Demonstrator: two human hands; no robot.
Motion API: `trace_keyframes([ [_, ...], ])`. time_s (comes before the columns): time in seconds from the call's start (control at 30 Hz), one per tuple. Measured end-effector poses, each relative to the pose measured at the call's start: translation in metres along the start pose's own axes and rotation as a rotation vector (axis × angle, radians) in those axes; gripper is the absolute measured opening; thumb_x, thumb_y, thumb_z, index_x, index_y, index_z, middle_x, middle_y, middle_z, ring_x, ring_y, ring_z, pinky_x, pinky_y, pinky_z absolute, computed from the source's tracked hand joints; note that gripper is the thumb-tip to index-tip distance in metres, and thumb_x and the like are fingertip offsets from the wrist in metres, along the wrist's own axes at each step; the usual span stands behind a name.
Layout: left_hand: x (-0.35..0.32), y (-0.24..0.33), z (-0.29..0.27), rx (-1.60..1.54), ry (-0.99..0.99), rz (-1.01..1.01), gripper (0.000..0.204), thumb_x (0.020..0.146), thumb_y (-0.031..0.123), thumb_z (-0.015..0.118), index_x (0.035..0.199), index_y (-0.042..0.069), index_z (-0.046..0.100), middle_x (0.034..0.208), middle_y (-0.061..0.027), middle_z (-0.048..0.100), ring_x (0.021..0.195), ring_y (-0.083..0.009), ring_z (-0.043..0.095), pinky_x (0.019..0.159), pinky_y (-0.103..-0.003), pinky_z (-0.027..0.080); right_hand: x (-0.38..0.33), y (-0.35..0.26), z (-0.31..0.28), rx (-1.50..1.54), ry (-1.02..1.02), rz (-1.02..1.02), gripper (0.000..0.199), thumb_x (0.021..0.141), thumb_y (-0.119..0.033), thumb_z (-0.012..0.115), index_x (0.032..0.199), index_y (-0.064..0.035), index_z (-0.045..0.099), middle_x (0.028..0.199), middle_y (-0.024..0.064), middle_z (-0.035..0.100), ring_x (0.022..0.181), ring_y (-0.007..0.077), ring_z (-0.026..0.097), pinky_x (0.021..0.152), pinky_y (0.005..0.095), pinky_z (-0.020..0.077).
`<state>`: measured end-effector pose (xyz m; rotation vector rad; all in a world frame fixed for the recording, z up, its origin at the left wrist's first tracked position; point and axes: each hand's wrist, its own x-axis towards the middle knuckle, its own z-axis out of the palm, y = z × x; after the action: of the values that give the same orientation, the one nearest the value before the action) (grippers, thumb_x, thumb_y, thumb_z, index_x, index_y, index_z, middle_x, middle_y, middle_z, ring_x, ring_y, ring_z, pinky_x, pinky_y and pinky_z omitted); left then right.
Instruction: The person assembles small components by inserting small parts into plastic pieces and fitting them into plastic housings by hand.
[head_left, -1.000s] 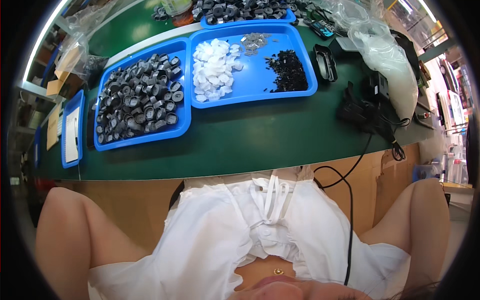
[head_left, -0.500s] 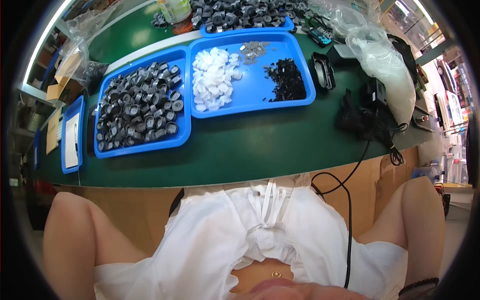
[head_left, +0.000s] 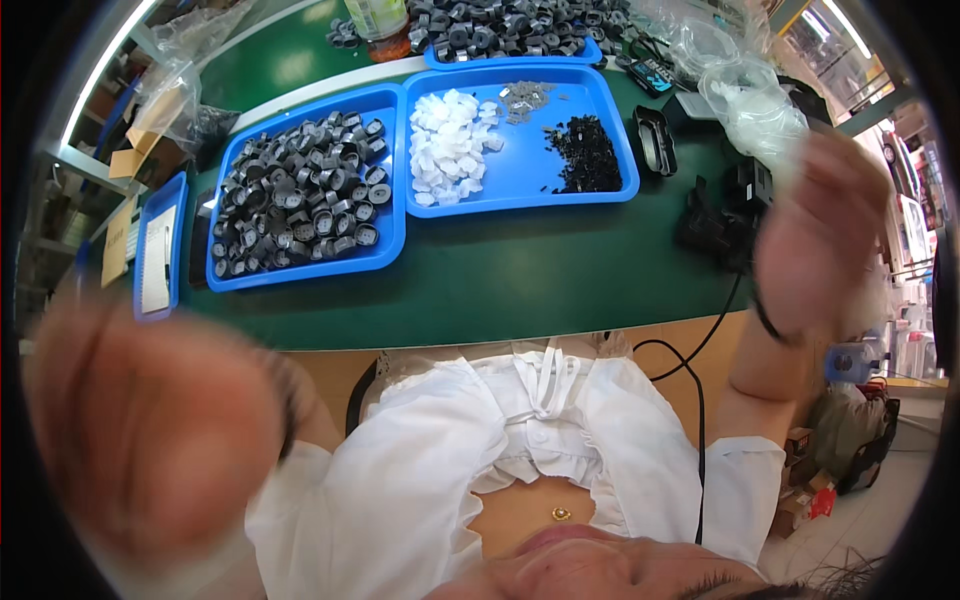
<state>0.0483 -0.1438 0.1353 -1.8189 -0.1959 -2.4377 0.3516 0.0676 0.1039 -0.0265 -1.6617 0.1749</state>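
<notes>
Close in front of me at the lower left, my left hand [head_left: 160, 430] is raised and smeared by motion, so its fingers cannot be made out. On the other side, my right hand [head_left: 825, 235] is up beside the right end of the table, also blurred. Nothing shows in either hand. A blue tray [head_left: 397, 240] of dark grey round caps [head_left: 295, 195] lies on the table's left part. Joined to its right is a second blue tray [head_left: 500, 180] with white translucent pieces [head_left: 450, 145], small clear pieces [head_left: 524, 98] and small black parts [head_left: 588, 155].
The green table [head_left: 520, 265] carries another blue tray [head_left: 520, 60] of caps behind, and a jar [head_left: 378, 18]. A narrow blue tray [head_left: 142, 270] with paper stands left. On the right are a black case [head_left: 655, 140], clear plastic bags [head_left: 745, 100] and a black cable [head_left: 700, 420].
Both hands have come up into view, left at the lower left and right at the right side. The view has shifted slightly; the trays and their contents look unchanged.
</notes>
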Motion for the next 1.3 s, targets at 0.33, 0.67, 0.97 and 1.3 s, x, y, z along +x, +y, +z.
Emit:
trace_keyframes([
  [0.33, -0.147, -0.188, -0.036, 0.873, -1.22, -0.416, 0.013, 0.076, 0.008, 0.06, 0.084, 0.01, 0.069, 0.084, -0.003, 0.065, 0.087, -0.0226, 0.059, 0.077, -0.034, 0.047, -0.076, 0.092, 0.1, -0.011, -0.73, 0.769, 0.02, 0.087, -0.004, 0.062, 0.106, -0.0048, 0.067, 0.093, 0.0055, 0.068, 0.077, 0.0158, 0.063, 0.073, 0.0276, 0.0517],
  [0.67, -0.157, -0.19, -0.029, 0.894, -1.197, -0.469, 0.018, 0.073, 0.001, 0.064, 0.089, 0.009, 0.067, 0.091, -0.0046, 0.064, 0.091, -0.0263, 0.058, 0.082, -0.037, 0.046, -0.129, 0.162, 0.131, -0.46, -0.863, 0.518, 0.014, 0.085, -0.014, 0.064, 0.096, -0.0088, 0.07, 0.093, 0.0091, 0.067, 0.088, 0.0298, 0.063, 0.078, 0.0403, 0.0509],
  [0.97, -0.126, -0.163, -0.005, 0.499, -0.38, -1.065, 0.013, 0.092, -0.003, 0.056, 0.101, 0.001, 0.065, 0.097, -0.0063, 0.059, 0.081, -0.0109, 0.064, 0.064, -0.022, 0.051, -0.126, 0.164, 0.136, -0.422, -0.942, 0.626, 0.012, 0.086, -0.014, 0.061, 0.09, -0.0069, 0.069, 0.096, 0.013, 0.066, 0.095, 0.0323, 0.062, 0.083, 0.0425, 0.0502],
  [1.3, -0.159, -0.147, -0.013, 0.023, -0.087, -1.53, 0.028, 0.092, 0.004, 0.061, 0.119, -0.003, 0.06, 0.103, -0.0065, 0.063, 0.087, -0.0114, 0.061, 0.077, -0.024, 0.05, -0.085, 0.13, 0.093, -0.338, -0.818, 0.621, 0.012, 0.084, -0.016, 0.064, 0.088, -0.0051, 0.068, 0.088, 0.0124, 0.066, 0.088, 0.0328, 0.062, 0.079, 0.0416, 0.0493],
])
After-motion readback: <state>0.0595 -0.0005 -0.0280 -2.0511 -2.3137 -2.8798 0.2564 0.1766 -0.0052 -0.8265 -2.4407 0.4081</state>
